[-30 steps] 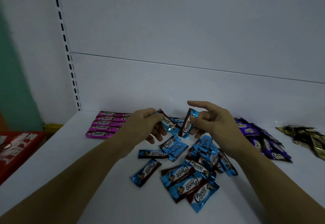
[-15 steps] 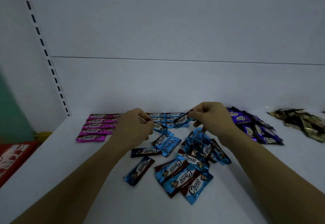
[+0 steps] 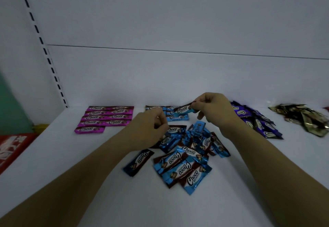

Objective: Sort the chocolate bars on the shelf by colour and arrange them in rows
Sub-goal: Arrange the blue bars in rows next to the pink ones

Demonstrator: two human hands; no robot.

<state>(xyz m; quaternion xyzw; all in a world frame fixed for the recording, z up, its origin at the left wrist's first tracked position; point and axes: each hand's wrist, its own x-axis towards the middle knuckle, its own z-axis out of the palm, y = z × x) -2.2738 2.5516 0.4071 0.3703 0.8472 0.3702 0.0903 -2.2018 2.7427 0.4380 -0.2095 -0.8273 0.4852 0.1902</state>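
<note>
Blue chocolate bars lie in a loose pile [image 3: 185, 155] on the white shelf [image 3: 53, 164]. At the back, a short row of blue bars [image 3: 170, 112] is laid flat. My right hand [image 3: 211, 105] pinches the right end of one blue bar [image 3: 183, 110] just above that row. My left hand [image 3: 151, 128] is curled, its fingertips closed on the left end of another blue bar [image 3: 175, 129] at the pile's top edge. Pink bars [image 3: 106, 118] lie in neat rows at the left. Purple bars [image 3: 256, 121] and gold bars [image 3: 306, 118] lie in heaps at the right.
The shelf's back wall [image 3: 178, 75] rises right behind the rows. A slotted upright [image 3: 44, 48] runs up the left corner. A red box [image 3: 12, 148] sits beyond the shelf's left edge. Bare shelf surface lies in front of the pile.
My right hand has carried its blue bar back over the blue row. My left hand has dropped from the row to the top of the pile.
</note>
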